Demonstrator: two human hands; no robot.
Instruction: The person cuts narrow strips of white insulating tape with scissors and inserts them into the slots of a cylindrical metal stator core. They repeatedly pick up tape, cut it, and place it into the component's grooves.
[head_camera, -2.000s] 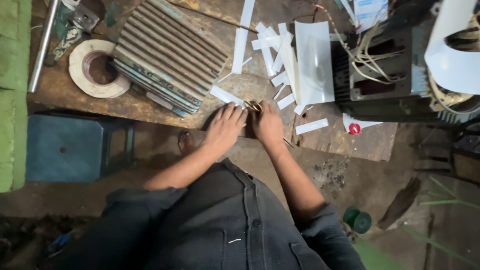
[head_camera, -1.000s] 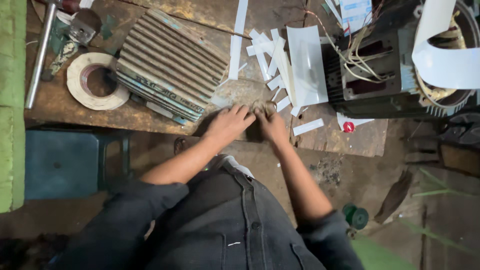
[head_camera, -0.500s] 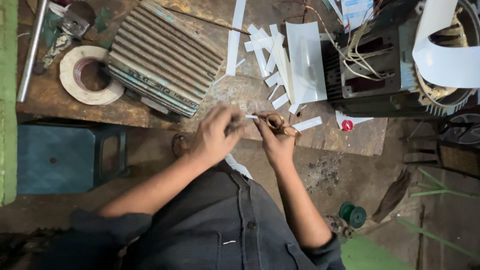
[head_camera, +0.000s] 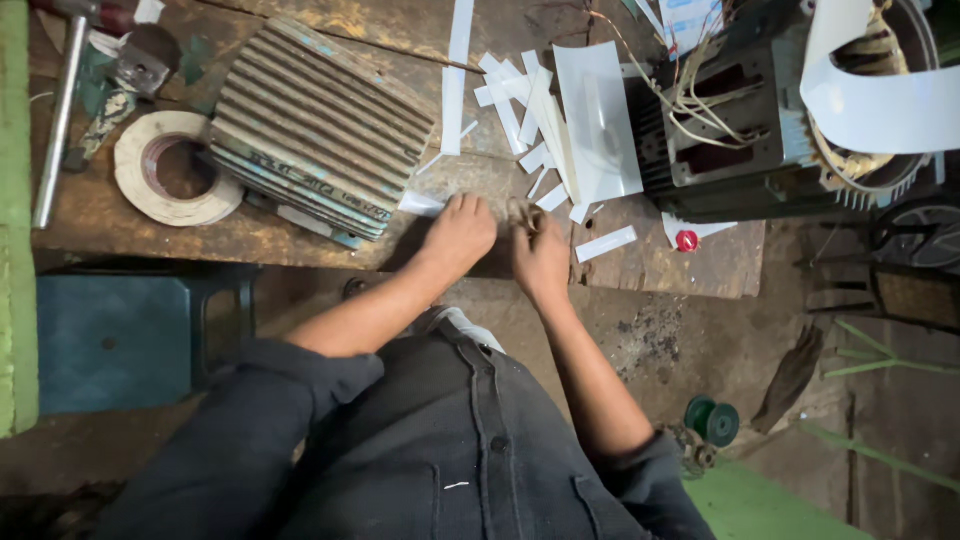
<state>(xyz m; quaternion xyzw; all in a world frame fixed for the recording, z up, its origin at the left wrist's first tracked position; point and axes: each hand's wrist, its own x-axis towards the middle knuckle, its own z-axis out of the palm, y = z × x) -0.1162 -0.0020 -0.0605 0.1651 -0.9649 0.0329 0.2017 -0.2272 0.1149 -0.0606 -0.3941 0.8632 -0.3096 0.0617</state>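
Working at the bench's (head_camera: 300, 235) near edge, our left hand (head_camera: 458, 235) and right hand (head_camera: 540, 258) pinch 1 small item; grip detail unclear. Nearby paper strips (head_camera: 605, 243) look light, floppy.

Workshop: worn workbench (head_camera: 300, 235), stripped motor (head_camera: 740, 150).

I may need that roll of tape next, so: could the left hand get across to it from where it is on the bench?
Probably yes. The left hand rests at the bench edge, and the roll of tape lies farther left. The ribbed metal block sits between them, but the bare strip of bench along the front edge looks free.
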